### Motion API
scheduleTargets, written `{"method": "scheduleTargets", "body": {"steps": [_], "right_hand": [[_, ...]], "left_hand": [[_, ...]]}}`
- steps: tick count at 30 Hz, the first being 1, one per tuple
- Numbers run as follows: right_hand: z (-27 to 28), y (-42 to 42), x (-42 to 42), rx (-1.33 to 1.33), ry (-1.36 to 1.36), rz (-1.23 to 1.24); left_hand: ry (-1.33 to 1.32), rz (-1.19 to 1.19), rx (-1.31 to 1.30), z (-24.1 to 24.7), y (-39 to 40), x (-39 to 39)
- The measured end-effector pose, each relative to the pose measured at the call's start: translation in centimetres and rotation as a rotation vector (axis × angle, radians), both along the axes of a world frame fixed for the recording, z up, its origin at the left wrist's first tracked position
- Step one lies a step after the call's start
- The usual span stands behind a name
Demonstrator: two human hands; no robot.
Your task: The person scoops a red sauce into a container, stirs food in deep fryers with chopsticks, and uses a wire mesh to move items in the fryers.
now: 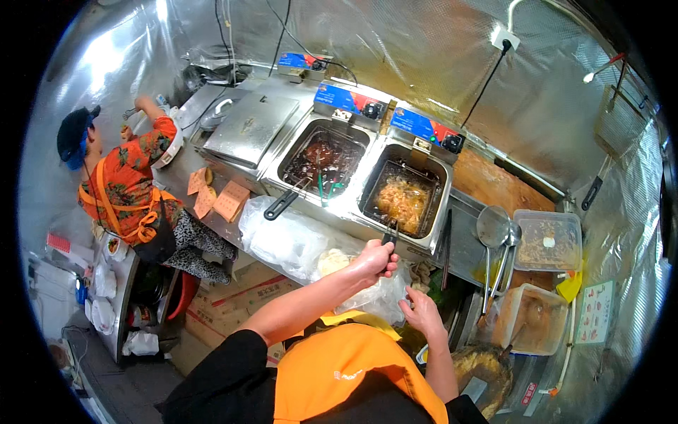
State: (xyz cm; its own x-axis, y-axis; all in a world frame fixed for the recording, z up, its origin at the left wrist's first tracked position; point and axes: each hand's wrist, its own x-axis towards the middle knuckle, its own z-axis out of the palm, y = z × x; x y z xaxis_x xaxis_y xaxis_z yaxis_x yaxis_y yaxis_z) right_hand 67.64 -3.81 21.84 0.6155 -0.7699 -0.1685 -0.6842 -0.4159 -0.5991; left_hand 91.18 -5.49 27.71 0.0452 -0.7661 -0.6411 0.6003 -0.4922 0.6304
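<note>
My left hand (375, 259) grips the black handle (390, 244) of a wire fry basket. That basket sits in the right electric fryer (447, 183), where golden battered food (402, 201) bubbles in oil. Lower and to the right, my right hand (425, 314) has its fingers apart and holds nothing visible. It is beside a clear plastic bag (384, 294) along the counter's front edge. In the left fryer vat (323, 153), dark oil surrounds a second basket, whose black handle (281, 204) rests over the rim. Something thin and green stands in that vat.
A co-worker (127, 185) in an orange apron stands at the left by a white tub (172, 146). A steel lid (251, 130) covers another vat. Printed paper bags (231, 201) lie on the counter. To the right are a skimmer (492, 228), plastic tubs (548, 233) and a chopping block (482, 373).
</note>
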Motion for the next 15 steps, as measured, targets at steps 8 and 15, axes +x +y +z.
{"method": "scheduleTargets", "body": {"steps": [8, 15], "right_hand": [[0.1, 0.9, -1.0, 0.063, 0.064, -0.053], [-2.7, 1.1, -1.5, 0.003, 0.007, -0.042]], "left_hand": [[-0.001, 0.028, -0.006, -1.4, -0.3, 0.0], [-0.008, 0.042, 0.007, -1.8, -0.6, 0.7]]}}
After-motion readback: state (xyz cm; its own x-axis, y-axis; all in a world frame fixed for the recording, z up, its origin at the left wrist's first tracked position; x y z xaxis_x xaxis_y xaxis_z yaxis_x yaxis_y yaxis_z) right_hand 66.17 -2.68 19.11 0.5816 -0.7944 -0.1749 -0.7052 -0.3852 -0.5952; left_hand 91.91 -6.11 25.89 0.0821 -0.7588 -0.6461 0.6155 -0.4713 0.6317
